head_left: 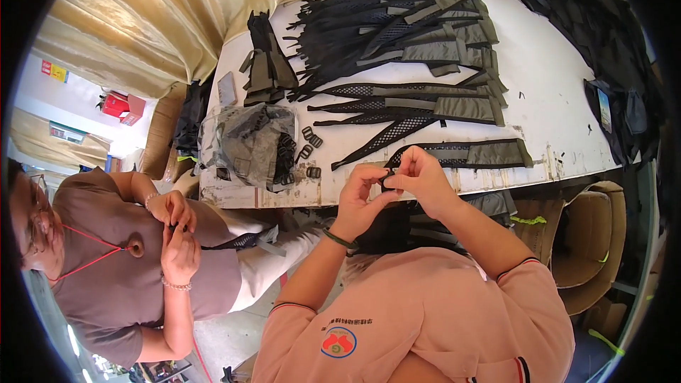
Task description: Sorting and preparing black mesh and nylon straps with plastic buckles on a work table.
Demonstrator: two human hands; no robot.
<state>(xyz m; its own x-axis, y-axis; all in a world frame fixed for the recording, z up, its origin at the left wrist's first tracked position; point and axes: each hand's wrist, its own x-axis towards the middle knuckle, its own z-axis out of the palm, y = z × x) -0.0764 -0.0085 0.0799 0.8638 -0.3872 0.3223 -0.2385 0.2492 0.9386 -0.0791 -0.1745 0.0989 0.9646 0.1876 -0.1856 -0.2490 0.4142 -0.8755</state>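
Note:
Over the table's near edge, my left hand (360,197) and my right hand (424,183) meet with their fingertips pinched together. Between them they grip a small black buckle (387,181), partly hidden by the fingers. A black mesh and grey shoulder strap (489,154) runs from behind my right fingers along the front of the table, and its narrow end seems to be at the buckle. Several loose black buckles (310,143) lie left of my hands, beside a clear plastic bag (248,145) with more dark buckles inside.
Many similar straps (425,35) are piled across the white table (553,92). A smaller bundle (268,64) and a phone (227,89) lie at left. Dark fabric (603,50) covers the right end. A co-worker (135,241) works at my left; a cardboard box (585,248) stands at right.

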